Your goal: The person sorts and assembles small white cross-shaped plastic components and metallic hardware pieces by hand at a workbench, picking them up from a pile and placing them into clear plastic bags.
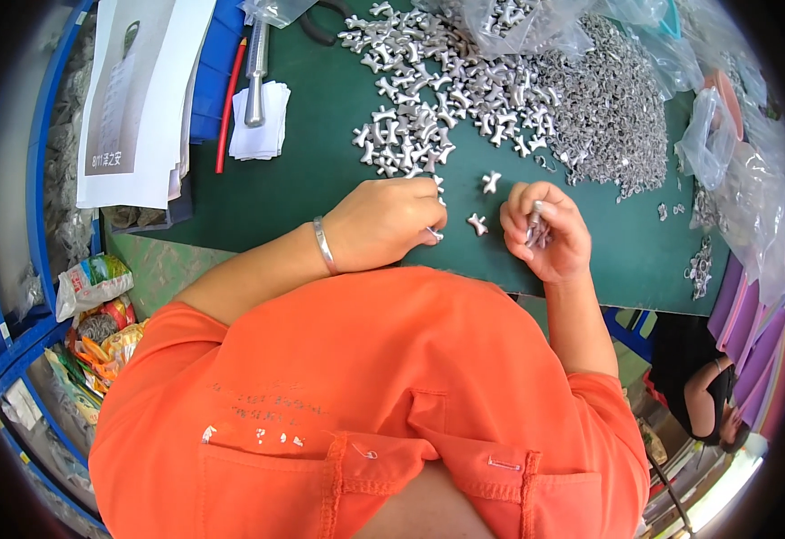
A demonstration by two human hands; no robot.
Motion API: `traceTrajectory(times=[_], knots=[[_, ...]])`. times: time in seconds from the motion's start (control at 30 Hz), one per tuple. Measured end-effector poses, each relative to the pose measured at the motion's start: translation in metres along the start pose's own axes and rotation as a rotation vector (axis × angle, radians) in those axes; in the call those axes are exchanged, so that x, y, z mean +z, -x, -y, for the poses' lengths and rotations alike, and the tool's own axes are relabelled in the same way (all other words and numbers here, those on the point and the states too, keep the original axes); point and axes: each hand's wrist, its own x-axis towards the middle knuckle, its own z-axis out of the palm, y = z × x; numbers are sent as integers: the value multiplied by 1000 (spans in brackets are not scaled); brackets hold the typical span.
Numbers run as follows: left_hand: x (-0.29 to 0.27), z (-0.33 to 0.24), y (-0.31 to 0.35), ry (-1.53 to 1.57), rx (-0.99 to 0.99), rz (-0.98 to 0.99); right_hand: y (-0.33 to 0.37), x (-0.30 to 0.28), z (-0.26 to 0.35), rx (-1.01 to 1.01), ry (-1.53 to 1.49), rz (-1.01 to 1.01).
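Both my hands are over the near part of the green tabletop (311,189). My left hand (383,220) is closed, and a small silver metal piece (434,234) shows at its fingertips. The fingers hide most of that piece. My right hand (554,235) is curled, with several small silver metal pieces (537,229) held in its fingers and palm. Two loose bone-shaped metal pieces lie between the hands, a nearer one (477,224) and a farther one (491,182). Beyond the left hand spreads a heap of bone-shaped metal pieces (410,135).
A pile of tiny metal clasps or links (608,99) lies at the far right, beside clear plastic bags (716,144). At left are a red pencil (229,112), a metal rod (256,81) on white paper slips (266,135), and a printed sheet (132,99). Another person (693,377) is at right.
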Motion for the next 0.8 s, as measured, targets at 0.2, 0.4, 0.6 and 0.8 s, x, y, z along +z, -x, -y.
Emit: traceTrajectory(times=[0.2, 0.4, 0.6, 0.8], knots=[[0, 4, 5, 167, -13, -84, -6, 8, 15, 87, 730, -285], [-16, 8, 11, 1591, -577, -165, -15, 27, -4, -199, 1735, -232], [-17, 14, 12, 1963, -392, -153, -13, 32, -1, -143, 1774, -224], [-19, 21, 7, 1638, -506, -149, -12, 29, 1, -173, 1900, -125]])
